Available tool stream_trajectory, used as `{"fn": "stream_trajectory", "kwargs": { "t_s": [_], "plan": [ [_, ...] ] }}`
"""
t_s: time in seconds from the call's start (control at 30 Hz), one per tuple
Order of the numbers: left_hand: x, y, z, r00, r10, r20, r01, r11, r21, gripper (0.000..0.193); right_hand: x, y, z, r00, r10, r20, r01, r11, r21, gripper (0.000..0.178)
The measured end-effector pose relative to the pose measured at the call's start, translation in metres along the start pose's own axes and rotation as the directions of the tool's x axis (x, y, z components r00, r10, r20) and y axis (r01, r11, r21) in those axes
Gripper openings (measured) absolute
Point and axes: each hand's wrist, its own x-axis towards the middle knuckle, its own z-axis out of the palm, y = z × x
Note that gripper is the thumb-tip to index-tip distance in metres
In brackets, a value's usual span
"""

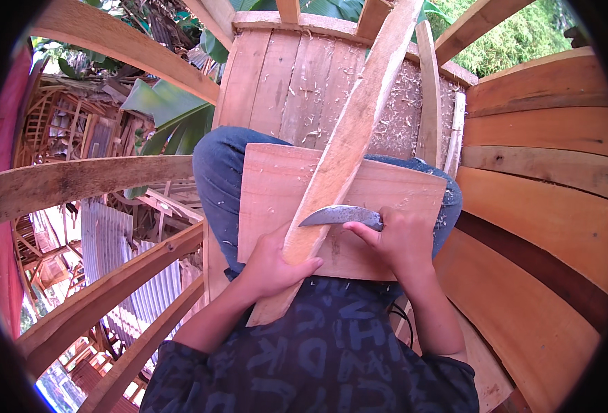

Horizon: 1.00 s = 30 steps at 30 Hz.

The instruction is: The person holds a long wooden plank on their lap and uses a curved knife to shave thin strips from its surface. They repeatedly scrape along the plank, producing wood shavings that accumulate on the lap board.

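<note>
A long wooden plank (345, 148) slants from my waist up past the far edge of the platform. My left hand (274, 265) is wrapped round its near part, with the thumb over the top face. My right hand (404, 237) grips a knife (342, 215) with a broad curved blade; its handle is hidden in the fist. The blade lies across the plank, its tip at the plank's left edge, beyond my left hand. Under the plank a flat wooden board (269, 186) rests across my lap, over my blue trousers (218, 186).
Wood shavings lie on the board platform (304, 89) ahead. A narrow wooden strip (428, 96) stands at its right. Orange-brown plank walling (538, 186) rises to my right. Wooden rails (90, 180) run along the left, with corrugated metal sheets (108, 248) below them.
</note>
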Motion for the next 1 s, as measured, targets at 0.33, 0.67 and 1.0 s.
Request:
{"fn": "stream_trajectory", "kwargs": {
  "t_s": [0.33, 0.67, 1.0],
  "plan": [
    [0.002, 0.003, -0.003, 1.000, 0.003, -0.006, -0.003, 1.000, 0.001, 0.059, 0.009, -0.003, -0.009, 1.000, -0.007, 0.022, 0.008, 0.999, -0.050, 0.076],
    [0.003, 0.002, -0.003, 0.999, 0.041, -0.001, -0.041, 0.999, -0.025, 0.059, 0.017, 0.011, 0.000, 0.990, -0.065, -0.124, 0.057, 0.996, -0.063, 0.076],
    [0.004, 0.004, -0.003, 0.999, 0.028, -0.016, -0.028, 0.999, -0.023, 0.057, 0.020, 0.013, 0.000, 0.984, -0.055, -0.167, 0.040, 0.995, -0.089, 0.074]
  ]
}}
